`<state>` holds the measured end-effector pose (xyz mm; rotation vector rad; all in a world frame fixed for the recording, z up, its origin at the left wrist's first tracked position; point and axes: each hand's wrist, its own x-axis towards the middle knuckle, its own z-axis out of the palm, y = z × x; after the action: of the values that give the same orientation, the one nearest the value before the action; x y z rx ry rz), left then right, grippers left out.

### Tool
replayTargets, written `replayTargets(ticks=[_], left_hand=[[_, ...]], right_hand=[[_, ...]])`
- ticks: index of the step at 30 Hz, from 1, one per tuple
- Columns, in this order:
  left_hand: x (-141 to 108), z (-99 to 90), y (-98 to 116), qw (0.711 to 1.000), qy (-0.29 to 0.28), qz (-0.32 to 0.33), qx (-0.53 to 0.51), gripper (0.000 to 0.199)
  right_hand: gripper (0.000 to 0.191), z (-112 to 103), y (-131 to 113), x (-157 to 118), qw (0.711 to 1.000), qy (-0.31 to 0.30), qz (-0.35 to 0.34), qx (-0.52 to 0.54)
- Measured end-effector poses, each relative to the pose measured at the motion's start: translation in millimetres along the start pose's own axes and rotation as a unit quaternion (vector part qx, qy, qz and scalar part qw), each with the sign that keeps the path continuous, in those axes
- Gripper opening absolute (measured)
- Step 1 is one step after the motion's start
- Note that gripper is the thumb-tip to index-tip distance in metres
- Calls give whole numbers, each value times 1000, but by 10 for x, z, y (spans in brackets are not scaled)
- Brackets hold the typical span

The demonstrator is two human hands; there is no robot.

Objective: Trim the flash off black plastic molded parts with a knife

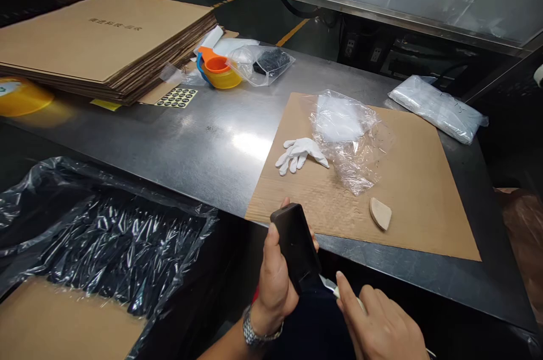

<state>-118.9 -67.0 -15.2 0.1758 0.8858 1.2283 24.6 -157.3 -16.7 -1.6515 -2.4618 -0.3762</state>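
Observation:
A black rectangular tray-like part [296,247] is held upright and tilted in my left hand [274,278], its hollow side showing. My left fingers wrap round its edges, and a metal watch is on that wrist. My right hand [377,315] is closed round the pale handle of a small knife [328,284]. The index finger lies along the handle, and the blade is at the lower right edge of the black part. A beige wedge-shaped block [380,214] lies on the cardboard sheet [418,179] beyond my hands, with a white glove [300,154] to its left.
Crumpled clear plastic [356,165] lies on the cardboard. The metal table [229,150] also holds stacked cardboard [106,37], a tape dispenser [220,71], stickers [177,98] and a wrapped bundle [436,108]. Plastic-wrapped black items [127,241] sit in a lined box at lower left.

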Motion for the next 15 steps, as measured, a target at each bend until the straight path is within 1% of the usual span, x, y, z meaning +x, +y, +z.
replayTargets(ticks=[4,6,10,12,15], left_hand=[[34,4,12,999,25,-24,22,55],[53,-5,22,998,35,-43,42,56],[70,-26,34,995,25,-66,64,57],[65,-26,39,994,25,-73,73,58],[53,-13,47,993,27,-75,84,59]], right_hand=[[27,28,2,1,1000,15,-9,-18],[27,33,16,10,1000,15,-1,10],[27,12,53,53,997,27,15,71],[32,-3,62,80,995,34,22,92],[41,-11,58,106,993,13,22,113]])
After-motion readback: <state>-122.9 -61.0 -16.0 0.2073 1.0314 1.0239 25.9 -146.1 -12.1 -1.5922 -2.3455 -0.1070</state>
